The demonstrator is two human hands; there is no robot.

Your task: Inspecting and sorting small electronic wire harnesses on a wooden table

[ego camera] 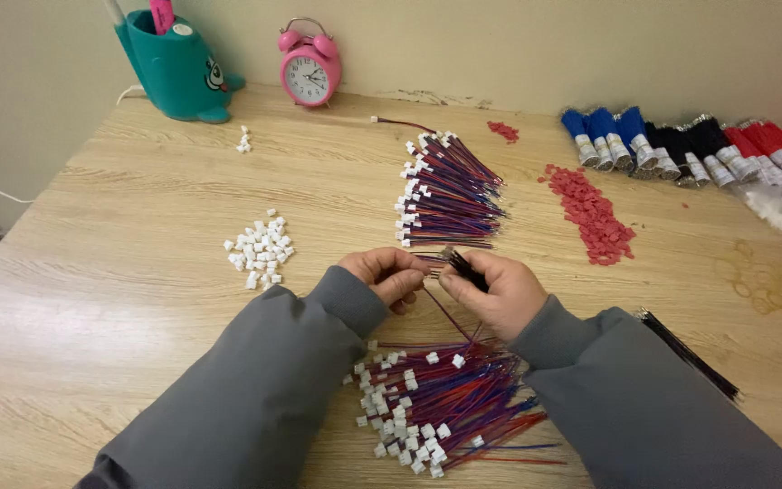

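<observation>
My left hand point(387, 272) and my right hand point(492, 288) meet at the middle of the wooden table point(138, 299). The left hand pinches the end of a red and blue wire lead point(443, 313) that hangs down toward me. The right hand grips a thin bunch of black wires point(465, 268), and its fingertips touch the same lead. Below my hands lies a pile of red and blue leads with white plug housings point(432, 407). A second, neater pile of the same leads point(447, 192) lies just beyond my hands.
Loose white plug housings point(261, 248) sit to the left, red plastic pieces point(596, 214) to the right. Bundles of blue, black and red wire point(681, 149) line the back right. More black wires point(691, 355) lie by my right sleeve. A pink alarm clock point(309, 65) and a teal holder point(176, 65) stand at the back.
</observation>
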